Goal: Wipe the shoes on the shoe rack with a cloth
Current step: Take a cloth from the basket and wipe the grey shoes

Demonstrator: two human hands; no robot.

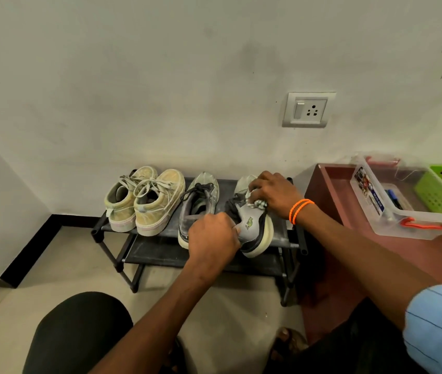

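Grey shoe [252, 228] tilts at the shoe rack's [282, 236] three o'clock end: your left hand [213, 236] grips its heel, your right hand [272, 195] bunches the cloth [257, 203] on top. Press hard and it could slip free.

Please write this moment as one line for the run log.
step: wiping grey shoe | left hand: holds its heel | right hand: presses cloth on it | place: shoe rack top
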